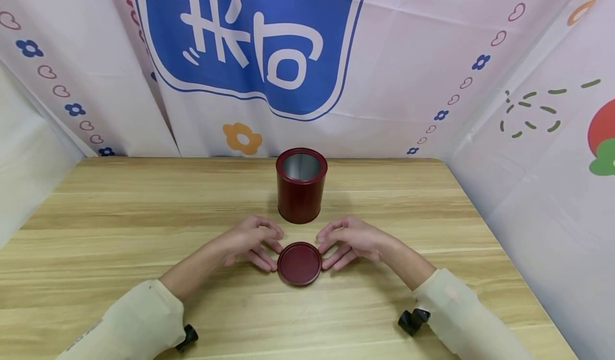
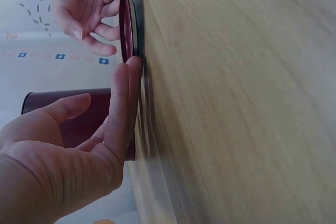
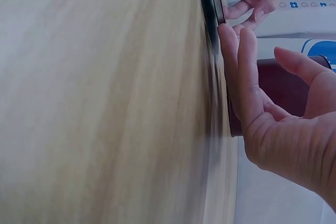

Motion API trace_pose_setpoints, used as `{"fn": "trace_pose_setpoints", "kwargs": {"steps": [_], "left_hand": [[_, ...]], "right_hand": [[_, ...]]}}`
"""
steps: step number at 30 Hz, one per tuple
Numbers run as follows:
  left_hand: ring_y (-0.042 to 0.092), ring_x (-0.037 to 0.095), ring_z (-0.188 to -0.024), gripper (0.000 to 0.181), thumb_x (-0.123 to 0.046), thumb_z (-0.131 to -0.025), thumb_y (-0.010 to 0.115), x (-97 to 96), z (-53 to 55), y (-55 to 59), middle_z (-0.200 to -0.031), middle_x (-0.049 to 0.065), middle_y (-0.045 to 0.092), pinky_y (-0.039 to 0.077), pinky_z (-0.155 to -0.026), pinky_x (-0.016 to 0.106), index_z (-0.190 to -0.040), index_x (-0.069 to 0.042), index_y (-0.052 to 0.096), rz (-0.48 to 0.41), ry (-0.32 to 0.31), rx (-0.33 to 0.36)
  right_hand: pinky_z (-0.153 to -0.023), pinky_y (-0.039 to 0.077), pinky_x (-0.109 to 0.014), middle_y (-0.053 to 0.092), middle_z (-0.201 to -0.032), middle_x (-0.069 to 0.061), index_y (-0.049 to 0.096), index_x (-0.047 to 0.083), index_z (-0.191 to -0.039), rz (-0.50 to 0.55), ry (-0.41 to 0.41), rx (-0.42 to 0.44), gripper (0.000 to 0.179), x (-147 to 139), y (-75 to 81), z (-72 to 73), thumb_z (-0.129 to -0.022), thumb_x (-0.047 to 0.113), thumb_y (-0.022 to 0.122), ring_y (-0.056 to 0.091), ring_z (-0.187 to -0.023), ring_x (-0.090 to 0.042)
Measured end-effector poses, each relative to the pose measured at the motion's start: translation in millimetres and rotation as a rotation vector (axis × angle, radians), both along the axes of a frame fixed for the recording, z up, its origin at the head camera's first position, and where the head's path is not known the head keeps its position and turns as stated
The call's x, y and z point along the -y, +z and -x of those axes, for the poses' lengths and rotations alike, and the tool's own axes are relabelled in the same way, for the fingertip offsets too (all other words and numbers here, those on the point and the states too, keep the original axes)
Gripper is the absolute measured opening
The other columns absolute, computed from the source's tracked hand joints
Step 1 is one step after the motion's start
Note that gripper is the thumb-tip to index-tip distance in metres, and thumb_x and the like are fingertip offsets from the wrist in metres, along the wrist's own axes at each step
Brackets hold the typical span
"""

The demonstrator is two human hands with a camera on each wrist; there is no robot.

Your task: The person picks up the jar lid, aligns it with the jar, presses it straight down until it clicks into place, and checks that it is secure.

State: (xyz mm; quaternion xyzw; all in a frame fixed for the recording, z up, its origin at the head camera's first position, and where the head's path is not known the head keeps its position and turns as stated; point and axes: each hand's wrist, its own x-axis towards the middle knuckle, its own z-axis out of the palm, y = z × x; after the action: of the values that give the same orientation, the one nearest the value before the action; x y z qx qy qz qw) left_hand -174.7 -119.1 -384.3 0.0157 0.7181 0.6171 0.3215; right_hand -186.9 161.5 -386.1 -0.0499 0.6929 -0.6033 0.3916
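Note:
A round dark red lid [image 1: 300, 264] lies flat on the wooden table, its raised rim facing up. My left hand [image 1: 254, 242] is at the lid's left edge, fingers extended and fingertips touching or very near the rim. On the opposite side my right hand [image 1: 351, 243] mirrors it, its lower fingertips at the right edge. Both thumbs stay apart from the lid. Behind the hands stands a dark red metal can [image 1: 300, 202], upright, with an uncovered top and silvery inside. In the left wrist view the can [image 2: 84, 124] is partly hidden by the left hand.
The wooden table [image 1: 144, 205] reaches back to a white printed cloth [image 1: 384, 82] with a blue emblem. More cloth hangs along both sides. Light sleeves cover the forearms, with a small black device [image 1: 413, 321] at the right one.

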Motion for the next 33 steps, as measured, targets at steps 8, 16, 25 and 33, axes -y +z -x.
{"fn": "trace_pose_setpoints", "kwargs": {"steps": [8, 16, 25, 33], "left_hand": [[0.075, 0.030, -0.067, 0.032, -0.009, -0.105, 0.050, 0.6, 1.5, -0.6, -0.097, 0.022, 0.070, 0.065, -0.063, 0.039, -0.129, 0.011, 0.052, -0.018, 0.038, 0.010], [0.074, 0.026, -0.063, 0.031, -0.007, -0.103, 0.052, 2.3, 3.0, -0.2, -0.096, 0.020, 0.070, 0.065, -0.060, 0.036, -0.127, 0.013, 0.053, -0.031, 0.045, -0.022], [0.070, 0.018, -0.059, 0.036, -0.001, -0.098, 0.054, 2.2, 2.1, 3.3, -0.100, 0.020, 0.070, 0.062, -0.055, 0.028, -0.130, 0.015, 0.049, -0.073, 0.066, -0.036], [0.067, 0.014, -0.057, 0.035, 0.004, -0.097, 0.058, -1.6, 0.7, 8.7, -0.097, 0.015, 0.071, 0.060, -0.053, 0.024, -0.129, 0.014, 0.049, -0.092, 0.105, -0.032]], "right_hand": [[-0.070, 0.066, -0.041, 0.074, -0.106, -0.019, 0.059, -0.010, -0.130, 0.011, -0.020, 0.009, 0.034, -0.7, 2.0, 1.9, -0.102, 0.010, 0.058, 0.078, -0.085, -0.034], [-0.065, 0.065, -0.034, 0.074, -0.109, -0.018, 0.055, -0.011, -0.134, 0.035, -0.021, 0.012, 0.038, -1.7, 7.6, 1.9, -0.103, 0.010, 0.057, 0.078, -0.083, -0.030], [-0.063, 0.064, -0.030, 0.073, -0.113, -0.018, 0.055, -0.009, -0.134, 0.034, -0.021, -0.015, 0.040, -3.8, 12.1, 3.5, -0.102, 0.013, 0.061, 0.078, -0.082, -0.026], [-0.063, 0.064, -0.029, 0.072, -0.116, -0.017, 0.057, -0.007, -0.134, 0.026, -0.016, -0.046, 0.037, -4.9, 17.4, 4.4, -0.103, 0.014, 0.061, 0.077, -0.084, -0.026]]}}
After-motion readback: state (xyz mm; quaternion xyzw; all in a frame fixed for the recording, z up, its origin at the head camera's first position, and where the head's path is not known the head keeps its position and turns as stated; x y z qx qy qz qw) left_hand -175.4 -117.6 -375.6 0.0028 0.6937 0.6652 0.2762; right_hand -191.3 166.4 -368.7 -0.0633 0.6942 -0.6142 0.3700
